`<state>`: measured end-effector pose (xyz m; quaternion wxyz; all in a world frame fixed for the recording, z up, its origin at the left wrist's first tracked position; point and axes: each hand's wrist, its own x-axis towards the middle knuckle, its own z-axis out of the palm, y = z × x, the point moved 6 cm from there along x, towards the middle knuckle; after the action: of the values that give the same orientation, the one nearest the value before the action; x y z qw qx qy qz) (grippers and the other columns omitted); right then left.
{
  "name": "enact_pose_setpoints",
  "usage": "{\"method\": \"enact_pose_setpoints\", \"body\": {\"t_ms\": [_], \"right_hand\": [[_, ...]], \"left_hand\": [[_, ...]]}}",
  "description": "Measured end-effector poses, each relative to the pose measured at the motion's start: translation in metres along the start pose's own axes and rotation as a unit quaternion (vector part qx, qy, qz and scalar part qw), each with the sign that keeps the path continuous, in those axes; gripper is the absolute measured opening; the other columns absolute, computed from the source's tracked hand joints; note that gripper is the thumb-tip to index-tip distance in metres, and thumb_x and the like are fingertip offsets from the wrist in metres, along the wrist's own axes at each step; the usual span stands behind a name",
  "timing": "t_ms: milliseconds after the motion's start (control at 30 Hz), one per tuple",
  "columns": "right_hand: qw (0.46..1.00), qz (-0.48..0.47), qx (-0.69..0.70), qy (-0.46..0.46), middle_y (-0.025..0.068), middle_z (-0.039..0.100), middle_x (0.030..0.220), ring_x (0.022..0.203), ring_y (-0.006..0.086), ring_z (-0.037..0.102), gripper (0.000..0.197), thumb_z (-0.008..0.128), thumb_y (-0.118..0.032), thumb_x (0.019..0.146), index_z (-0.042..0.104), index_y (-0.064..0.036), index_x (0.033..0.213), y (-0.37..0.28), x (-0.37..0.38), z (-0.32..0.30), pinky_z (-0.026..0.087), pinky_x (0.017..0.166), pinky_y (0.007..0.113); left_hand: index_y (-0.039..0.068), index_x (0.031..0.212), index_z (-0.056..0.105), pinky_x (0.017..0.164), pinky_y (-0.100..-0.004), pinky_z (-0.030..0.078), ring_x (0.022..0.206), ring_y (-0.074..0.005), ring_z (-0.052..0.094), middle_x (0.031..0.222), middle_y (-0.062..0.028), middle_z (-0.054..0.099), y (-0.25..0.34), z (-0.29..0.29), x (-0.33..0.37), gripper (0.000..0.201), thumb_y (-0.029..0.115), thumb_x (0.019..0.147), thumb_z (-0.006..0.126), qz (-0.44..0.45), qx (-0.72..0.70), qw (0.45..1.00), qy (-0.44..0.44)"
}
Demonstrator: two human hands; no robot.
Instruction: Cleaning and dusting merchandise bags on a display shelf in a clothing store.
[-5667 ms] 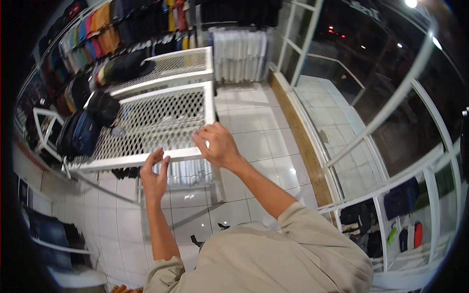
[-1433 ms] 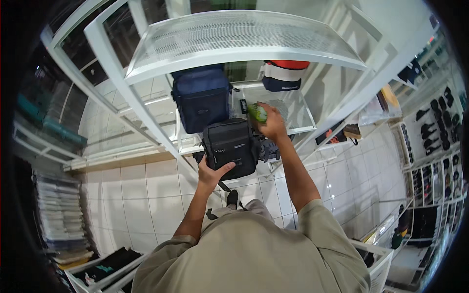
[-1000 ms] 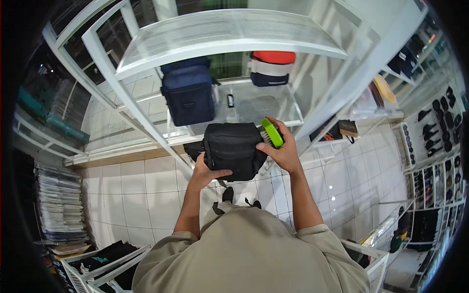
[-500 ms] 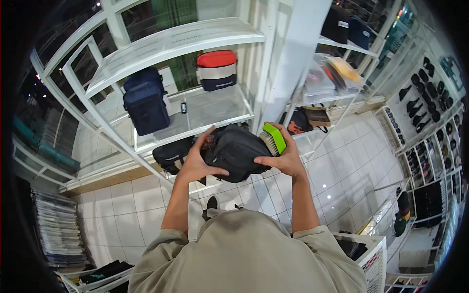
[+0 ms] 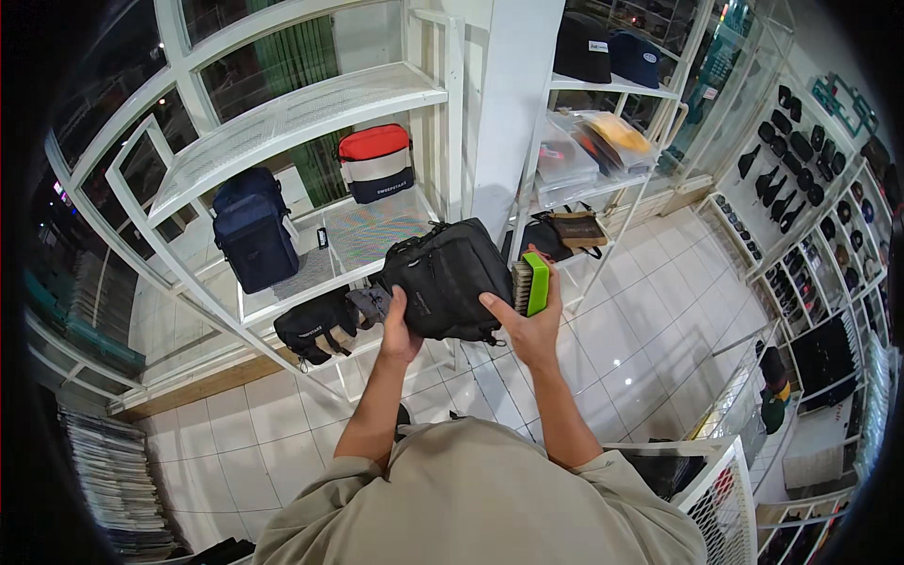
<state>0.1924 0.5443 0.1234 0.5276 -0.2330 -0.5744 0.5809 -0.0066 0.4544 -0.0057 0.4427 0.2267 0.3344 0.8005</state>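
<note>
A black bag [image 5: 452, 282] with a zip and straps is held up between my hands, its broad face toward me. My left hand [image 5: 400, 334] is closed on its lower left side, thumb on the front. With my right hand [image 5: 534, 330] I grip a green-backed brush [image 5: 535, 284] with pale bristles, pressed along the bag's right edge, bristles facing the bag. My right thumb lies on the bag's front. A grey bunched cloth-like piece [image 5: 369, 303] shows beside my left hand; whether I hold it cannot be made out.
A white shelf rack [image 5: 301, 105] bears a dark blue backpack [image 5: 252, 231], a red, cream and navy bag [image 5: 377, 162] and a small dark item [image 5: 322, 237]. A black and tan bag [image 5: 315, 325] sits lower. Right stands another rack with caps [image 5: 633, 58] and plastic-wrapped packets [image 5: 570, 155].
The black bag has been turned so its front faces me more squarely. My left hand has slid down to its lower left side; the right hand with the brush has shifted slightly lower.
</note>
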Motion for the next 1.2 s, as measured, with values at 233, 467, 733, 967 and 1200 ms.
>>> {"method": "enact_pose_setpoints", "body": {"t_ms": [233,467,733,967,1200], "right_hand": [[0.985,-0.042,-0.168,-0.021,0.0135,0.061,0.120,0.108,0.0186,0.061,0.081,0.090,-0.016,0.080,0.043,0.0026,0.143,-0.015,-0.016,0.017,0.052,0.093,0.032],[0.885,-0.256,-0.350,-0.168,0.0193,0.062,0.110,0.096,0.0345,0.063,0.061,0.080,-0.021,0.087,0.061,-0.0024,0.142,-0.047,-0.017,0.040,0.052,0.086,0.039],[0.942,-0.168,-0.223,-0.185,0.0180,0.061,0.113,0.101,0.0310,0.062,0.064,0.079,-0.012,0.085,0.059,-0.0012,0.145,-0.004,0.013,0.036,0.050,0.091,0.037],[0.954,-0.159,-0.171,-0.189,0.0175,0.062,0.114,0.105,0.0293,0.061,0.063,0.076,-0.008,0.087,0.056,-0.0015,0.147,0.010,0.005,0.036,0.048,0.097,0.036],[0.945,-0.094,-0.154,-0.272,0.0175,0.062,0.122,0.111,0.0291,0.060,0.063,0.073,-0.008,0.089,0.054,-0.0019,0.149,0.023,-0.018,0.037,0.045,0.103,0.036]], "left_hand": [[0.005,0.153,0.044,0.115,-0.0466,0.045,0.135,-0.0290,0.057,0.149,-0.0123,0.056,0.003,-0.010,-0.006,0.066,0.051,0.106,0.053,0.016,0.018,0.997,0.067],[0.004,0.147,0.052,0.108,-0.0418,0.051,0.124,-0.0267,0.064,0.140,-0.0129,0.063,0.003,-0.018,-0.023,0.062,0.041,0.100,0.066,-0.070,-0.027,0.996,0.057],[0.005,0.143,0.057,0.106,-0.0431,0.053,0.121,-0.0283,0.066,0.136,-0.0128,0.066,0.007,-0.023,-0.034,0.060,0.044,0.098,0.068,-0.103,-0.069,0.983,0.135],[0.004,0.141,0.057,0.105,-0.0391,0.052,0.120,-0.0258,0.066,0.130,-0.0106,0.068,0.014,-0.032,-0.052,0.057,0.038,0.097,0.071,-0.167,0.015,0.973,0.160],[0.003,0.142,0.056,0.105,-0.0407,0.053,0.121,-0.0259,0.066,0.135,-0.0128,0.066,0.026,-0.037,-0.038,0.058,0.039,0.099,0.070,-0.085,-0.105,0.976,0.172]]}}
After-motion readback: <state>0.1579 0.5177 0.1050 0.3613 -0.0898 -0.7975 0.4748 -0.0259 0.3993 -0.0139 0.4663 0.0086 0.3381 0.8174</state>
